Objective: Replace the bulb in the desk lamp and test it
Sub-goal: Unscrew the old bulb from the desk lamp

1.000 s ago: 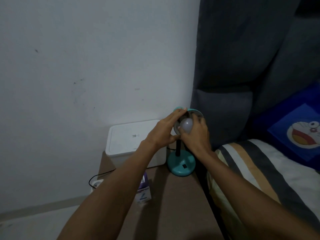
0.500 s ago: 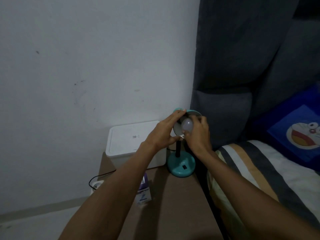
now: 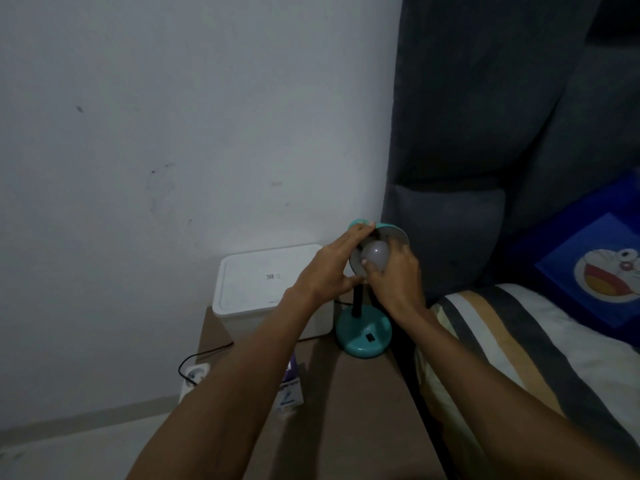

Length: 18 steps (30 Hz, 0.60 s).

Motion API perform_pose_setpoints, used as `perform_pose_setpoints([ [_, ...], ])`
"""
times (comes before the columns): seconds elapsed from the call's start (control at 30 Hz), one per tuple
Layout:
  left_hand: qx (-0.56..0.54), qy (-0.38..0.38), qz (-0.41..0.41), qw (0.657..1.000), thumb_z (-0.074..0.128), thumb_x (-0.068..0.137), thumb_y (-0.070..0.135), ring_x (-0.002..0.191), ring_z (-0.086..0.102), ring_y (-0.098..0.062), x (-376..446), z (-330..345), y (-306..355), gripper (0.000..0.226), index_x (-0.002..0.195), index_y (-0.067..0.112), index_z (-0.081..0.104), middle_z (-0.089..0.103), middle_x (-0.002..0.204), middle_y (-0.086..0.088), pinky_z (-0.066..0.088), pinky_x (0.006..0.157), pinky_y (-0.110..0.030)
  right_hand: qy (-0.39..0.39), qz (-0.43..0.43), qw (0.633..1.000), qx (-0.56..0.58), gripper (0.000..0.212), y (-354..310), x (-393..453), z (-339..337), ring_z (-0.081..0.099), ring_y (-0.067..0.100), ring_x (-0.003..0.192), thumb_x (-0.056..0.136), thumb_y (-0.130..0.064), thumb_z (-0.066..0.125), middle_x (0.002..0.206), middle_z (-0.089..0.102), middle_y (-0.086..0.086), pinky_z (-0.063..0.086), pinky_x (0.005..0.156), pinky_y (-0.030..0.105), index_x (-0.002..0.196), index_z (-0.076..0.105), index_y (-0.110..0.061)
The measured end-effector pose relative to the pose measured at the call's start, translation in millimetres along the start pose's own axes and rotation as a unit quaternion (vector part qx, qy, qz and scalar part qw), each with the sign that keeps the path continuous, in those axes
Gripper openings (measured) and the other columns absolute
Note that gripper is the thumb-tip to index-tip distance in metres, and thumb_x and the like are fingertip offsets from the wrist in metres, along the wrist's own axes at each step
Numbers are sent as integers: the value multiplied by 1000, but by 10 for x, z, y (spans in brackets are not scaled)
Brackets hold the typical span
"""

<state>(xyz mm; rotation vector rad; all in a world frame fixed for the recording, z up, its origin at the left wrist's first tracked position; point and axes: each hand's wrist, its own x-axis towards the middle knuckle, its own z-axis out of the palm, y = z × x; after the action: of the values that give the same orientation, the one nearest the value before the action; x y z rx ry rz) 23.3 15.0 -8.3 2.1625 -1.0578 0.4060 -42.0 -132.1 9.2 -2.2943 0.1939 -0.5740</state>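
Observation:
A teal desk lamp stands on a brown bedside table [image 3: 356, 420], its round base [image 3: 363, 336] near the bed and a black stem rising to the tilted shade [image 3: 394, 233]. A white bulb [image 3: 375, 255] sits in the mouth of the shade, unlit. My left hand [image 3: 329, 271] grips the shade's left rim, fingers over the top and thumb below. My right hand [image 3: 394, 275] wraps its fingers around the bulb from the right and below. The socket is hidden behind the bulb and my fingers.
A white lidded box [image 3: 263, 285] stands against the wall left of the lamp. A small purple and white carton [image 3: 289, 393] lies under my left forearm. A white power strip [image 3: 194, 377] with a black cable sits on the floor. A striped bed [image 3: 519, 341] borders the table's right side.
My right hand has shifted its grip around the bulb, fingers turning a little on it. The left hand stays on the shade rim. The lamp has not moved.

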Motion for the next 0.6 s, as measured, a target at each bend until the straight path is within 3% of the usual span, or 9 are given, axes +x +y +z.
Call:
perform_pose_setpoints([
  [0.07, 3, -1, -3, 1000, 93, 79, 13, 154, 39, -23, -2, -4, 1, 103, 163, 12, 34, 41, 166, -8, 38, 124, -40, 3, -9, 1000, -20, 51, -2, 21, -6, 56, 35, 115, 87, -16, 71, 131, 54, 18, 44, 86, 33, 134, 53, -8],
  [0.13, 5, 1, -2, 1000, 93, 79, 15, 154, 40, -23, -7, -16, -3, 103, 163, 13, 34, 41, 166, -8, 39, 124, -39, -11, -48, 998, -50, 63, 10, 16, -21, 49, 34, 121, 82, -7, 73, 138, 46, 16, 45, 93, 35, 141, 51, -13],
  [0.23, 5, 0, -7, 1000, 92, 80, 15, 154, 39, -23, -5, -18, -13, 101, 163, 14, 34, 41, 166, -8, 40, 123, -43, -18, -55, 998, -28, 71, 40, 8, -6, 49, 34, 124, 81, -14, 75, 145, 38, 14, 50, 96, 42, 145, 45, -17],
  [0.33, 1, -2, -10, 1000, 92, 80, 13, 154, 39, -23, 2, -8, -14, 101, 163, 13, 33, 40, 166, -9, 39, 123, -44, -10, -3, 1000, -8, 62, 32, 0, 13, 56, 35, 118, 87, -21, 73, 137, 50, 18, 51, 93, 42, 141, 46, -9],
  [0.47, 5, -2, -10, 1000, 93, 79, 16, 155, 38, -22, -9, -18, -6, 105, 163, 16, 32, 40, 167, -8, 37, 125, -38, -9, -99, 992, -75, 68, 47, -37, -21, 47, 34, 124, 83, -6, 73, 140, 47, 16, 47, 99, 40, 145, 46, -10],
  [0.6, 2, -1, -13, 1000, 92, 80, 15, 155, 38, -23, -3, -8, -18, 103, 163, 16, 32, 40, 167, -8, 38, 124, -42, -9, -29, 999, -16, 65, 77, -3, -1, 54, 33, 121, 87, -19, 72, 140, 49, 17, 48, 93, 39, 144, 43, -11],
])
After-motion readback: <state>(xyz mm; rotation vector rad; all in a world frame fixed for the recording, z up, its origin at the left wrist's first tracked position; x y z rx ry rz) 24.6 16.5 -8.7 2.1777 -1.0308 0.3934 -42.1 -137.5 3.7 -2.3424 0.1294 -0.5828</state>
